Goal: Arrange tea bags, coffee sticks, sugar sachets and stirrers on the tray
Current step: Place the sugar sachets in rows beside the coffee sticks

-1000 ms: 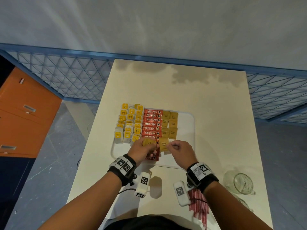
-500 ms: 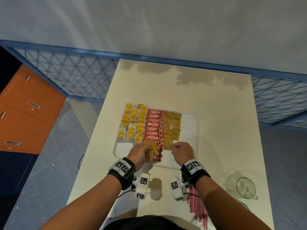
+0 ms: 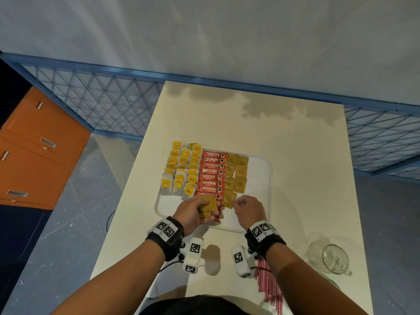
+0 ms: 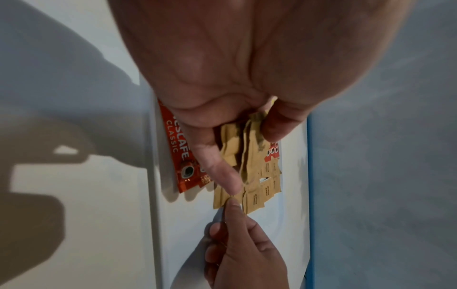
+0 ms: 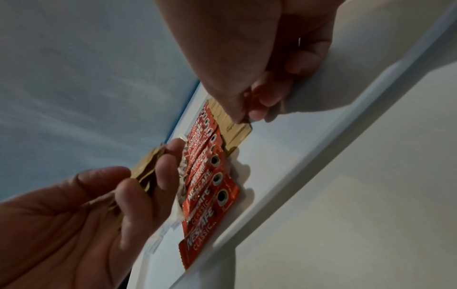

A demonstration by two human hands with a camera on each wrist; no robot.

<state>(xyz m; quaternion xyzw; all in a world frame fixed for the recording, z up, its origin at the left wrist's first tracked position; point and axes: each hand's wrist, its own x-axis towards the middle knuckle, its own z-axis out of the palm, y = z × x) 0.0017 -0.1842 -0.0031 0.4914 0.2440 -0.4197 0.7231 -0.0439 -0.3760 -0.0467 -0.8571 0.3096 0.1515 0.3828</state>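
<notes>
A white tray point(image 3: 261, 178) holds yellow-tagged tea bags point(image 3: 181, 173) on the left, red coffee sticks point(image 3: 212, 171) in the middle and brown sugar sachets point(image 3: 236, 173) to their right. My left hand point(image 3: 204, 212) grips a stack of sugar sachets point(image 3: 208, 206) over the near coffee sticks; the stack point(image 4: 249, 148) shows between thumb and fingers in the left wrist view. My right hand point(image 3: 238, 203) pinches one sugar sachet point(image 3: 228, 201) at the near end of the sugar column, its thumb and forefinger on that sachet's edge point(image 5: 237, 127). Red stirrers point(image 3: 270, 285) lie on the table by my right forearm.
A glass jug point(image 3: 329, 258) stands on the table at the near right. The tray's right strip point(image 3: 259, 201) is bare white. A blue mesh fence runs behind the table, and an orange cabinet point(image 3: 34, 151) stands at the left.
My right hand has drawn one sachet off the left hand's stack and brought it down to the near end of the sugar column. The left hand has stayed in place with its stack.
</notes>
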